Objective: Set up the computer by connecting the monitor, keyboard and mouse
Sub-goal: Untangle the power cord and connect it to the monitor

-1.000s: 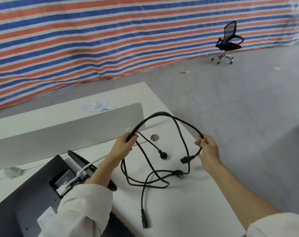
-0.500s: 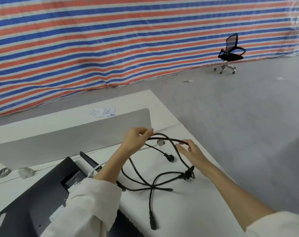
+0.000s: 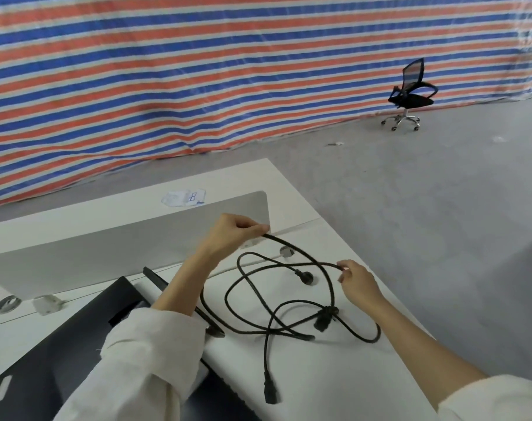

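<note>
I am untangling the black power cable on the white desk so it can feed the monitor, which lies face down at the desk's left, partly under my left sleeve. No keyboard or mouse is in view.

Procedure, as I judge it:
1. Separate one strand at a time. Several loops cross between my hands, so pulling hard is likely to tighten the crossings into a knot.
2. Locate both ends first. A wall plug lies on the desk between my hands; a black connector lies at the near end of the cable, nearer to me. A second dark plug sits at the knot of loops, so there may be two cables here; I cannot tell.
3. Lift the held strand clear of the pile, then let the slack fall away.
4. Keep the connector ends on the desk, not dangling over the edge.

Hand pose:
- Left hand: raised above the desk in front of the grey divider panel, fingers curled, pinching one strand at the fingertips. The cable arcs down and to the right from this grip.
- Right hand: lower, close to the desk's right edge, thumb and forefinger pinching a second strand that runs leftward. The forearm reaches in from the lower right.

The two hands are well apart, with the tangle lying on the desk between them.
</note>
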A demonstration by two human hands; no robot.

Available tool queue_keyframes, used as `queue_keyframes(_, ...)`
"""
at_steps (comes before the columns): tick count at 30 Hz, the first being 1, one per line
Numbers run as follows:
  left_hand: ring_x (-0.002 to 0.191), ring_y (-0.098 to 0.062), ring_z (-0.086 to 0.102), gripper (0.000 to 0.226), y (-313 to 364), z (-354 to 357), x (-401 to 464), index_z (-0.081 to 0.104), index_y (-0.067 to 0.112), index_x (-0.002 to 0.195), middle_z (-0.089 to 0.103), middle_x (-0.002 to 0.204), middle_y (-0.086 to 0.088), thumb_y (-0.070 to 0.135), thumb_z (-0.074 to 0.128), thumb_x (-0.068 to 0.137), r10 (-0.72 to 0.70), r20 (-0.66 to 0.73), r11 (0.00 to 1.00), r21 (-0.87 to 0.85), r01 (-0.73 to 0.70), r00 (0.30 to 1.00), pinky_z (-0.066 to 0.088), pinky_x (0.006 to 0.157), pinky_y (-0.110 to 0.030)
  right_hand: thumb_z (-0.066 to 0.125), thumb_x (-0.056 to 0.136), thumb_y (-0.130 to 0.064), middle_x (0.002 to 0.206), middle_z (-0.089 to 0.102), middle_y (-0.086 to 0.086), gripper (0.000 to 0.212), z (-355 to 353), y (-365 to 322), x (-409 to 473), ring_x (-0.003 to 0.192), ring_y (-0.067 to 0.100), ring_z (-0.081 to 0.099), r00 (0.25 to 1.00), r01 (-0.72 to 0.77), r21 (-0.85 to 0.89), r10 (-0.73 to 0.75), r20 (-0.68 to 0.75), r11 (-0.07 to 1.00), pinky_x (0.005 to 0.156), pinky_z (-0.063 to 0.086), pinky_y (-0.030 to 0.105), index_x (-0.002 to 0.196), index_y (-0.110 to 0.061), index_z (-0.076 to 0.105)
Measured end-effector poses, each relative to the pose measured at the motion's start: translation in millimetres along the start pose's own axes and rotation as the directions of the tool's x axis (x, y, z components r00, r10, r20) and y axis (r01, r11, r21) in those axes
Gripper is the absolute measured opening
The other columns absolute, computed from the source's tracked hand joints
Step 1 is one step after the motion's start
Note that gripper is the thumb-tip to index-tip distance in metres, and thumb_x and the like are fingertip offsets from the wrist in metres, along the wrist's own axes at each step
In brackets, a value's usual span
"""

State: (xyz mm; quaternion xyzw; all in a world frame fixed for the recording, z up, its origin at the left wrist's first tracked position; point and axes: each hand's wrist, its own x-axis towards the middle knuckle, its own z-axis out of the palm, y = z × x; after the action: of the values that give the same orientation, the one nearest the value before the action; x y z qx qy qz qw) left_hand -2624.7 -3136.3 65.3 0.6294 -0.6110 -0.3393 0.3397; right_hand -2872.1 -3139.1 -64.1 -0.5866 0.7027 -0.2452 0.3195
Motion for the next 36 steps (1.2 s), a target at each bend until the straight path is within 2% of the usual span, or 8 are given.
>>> queue_keyframes(4, 0.053, -0.01, 0.032, 0.014, 1, -16, 3, 0.07, 0.013, 0.075, 0.047, 0.049, 0.01, 0.024, 0.069, 0.084, -0.02, -0.075, 0.954, -0.3, -0.004, 0.997, 0.027, 0.046, -0.014, 0.04, 0.09, 0.005, 0.131, 0.049, -0.002, 0.043, -7, -15, -5, 0.124, 0.012, 0.044, 0.986, 0.135, 0.183, -0.149, 0.068, 0.974, 0.102, 0.03, 0.02, 0.125, -0.014, 0.054)
queue_keyframes(8, 0.05, -0.009, 0.03, 0.018, 3, -26, 11, 0.067, 0.01, 0.078, 0.045, 0.052, 0.007, 0.024, 0.064, 0.088, -0.105, -0.248, 0.862, -0.506, -0.037, 0.963, 0.025, 0.043, -0.016, 0.034, 0.098, -0.011, 0.081, 0.07, 0.009, 0.028, -19, -52, -18, 0.086, 0.021, 0.066, 0.964, 0.114, 0.613, -0.236, 0.121, 0.781, 0.086, 0.045, 0.029, 0.103, -0.008, 0.062)
queue_keyframes(15, 0.047, -0.003, 0.037, 0.016, -8, -30, 17, 0.067, 0.009, 0.084, 0.055, 0.073, 0.0, 0.02, 0.059, 0.092, -0.271, -0.3, 0.553, -0.826, -0.107, 0.915, 0.032, 0.044, -0.012, 0.041, 0.099, -0.015, 0.067, 0.057, 0.003, 0.021, -13, -92, -21, 0.07, 0.017, 0.062, 0.964, 0.149, 0.609, -0.251, 0.085, 0.779, 0.082, 0.052, 0.035, 0.091, -0.005, 0.058)
queue_keyframes(21, 0.067, -0.011, 0.049, 0.012, -35, -11, 5, 0.064, 0.012, 0.098, 0.059, 0.082, -0.002, 0.008, 0.054, 0.094, -0.231, -0.176, 0.688, -0.725, 0.033, 0.957, 0.04, 0.063, -0.022, 0.044, 0.098, -0.01, 0.072, 0.048, 0.011, 0.021, -2, -93, -8, 0.077, 0.026, 0.059, 0.898, -0.44, 0.897, -0.015, 0.44, -0.042, 0.068, 0.057, 0.049, 0.083, 0.0, 0.056)
queue_keyframes(24, 0.096, -0.016, 0.054, 0.033, -57, -5, -8, 0.055, 0.016, 0.126, 0.06, 0.109, -0.001, 0.011, 0.055, 0.093, -0.239, -0.181, 0.856, -0.503, 0.119, 0.954, 0.04, 0.084, -0.028, 0.046, 0.097, -0.01, 0.079, 0.05, 0.011, 0.017, 10, -92, -10, 0.082, 0.025, 0.06, 0.873, -0.488, 0.855, -0.067, 0.484, -0.177, 0.075, 0.056, 0.05, 0.085, -0.002, 0.055)
queue_keyframes(30, 0.134, -0.018, 0.035, 0.048, -90, -6, -27, 0.039, 0.014, 0.141, 0.043, 0.141, 0.0, 0.026, 0.053, 0.096, -0.293, 0.018, 0.849, -0.455, 0.269, 0.956, 0.024, 0.111, -0.035, 0.045, 0.097, -0.011, 0.066, 0.054, 0.01, 0.02, 12, -102, -11, 0.064, 0.015, 0.052, 0.902, -0.429, 0.82, -0.122, 0.415, -0.379, 0.101, 0.042, 0.047, 0.08, -0.003, 0.052)
queue_keyframes(34, 0.143, -0.015, 0.021, 0.066, -104, 21, -29, 0.027, 0.014, 0.148, 0.028, 0.153, 0.002, 0.039, 0.054, 0.093, -0.309, 0.205, 0.828, -0.423, 0.368, 0.929, 0.013, 0.116, -0.034, 0.041, 0.099, -0.013, 0.078, 0.062, 0.016, 0.024, -2, -100, -7, 0.061, 0.02, 0.064, 0.912, -0.403, 0.787, -0.126, 0.392, -0.467, 0.072, 0.057, 0.041, 0.082, -0.001, 0.053)
queue_keyframes(36, 0.129, -0.007, 0.044, 0.058, -98, 43, -27, 0.045, 0.009, 0.136, 0.048, 0.141, -0.001, 0.043, 0.056, 0.091, -0.307, 0.275, 0.747, -0.524, 0.41, 0.911, 0.031, 0.11, -0.023, 0.042, 0.099, -0.017, 0.084, 0.065, 0.015, 0.024, -8, -91, -3, 0.073, 0.021, 0.068, 0.91, -0.402, 0.786, -0.109, 0.4, -0.471, 0.072, 0.057, 0.043, 0.083, -0.003, 0.053)
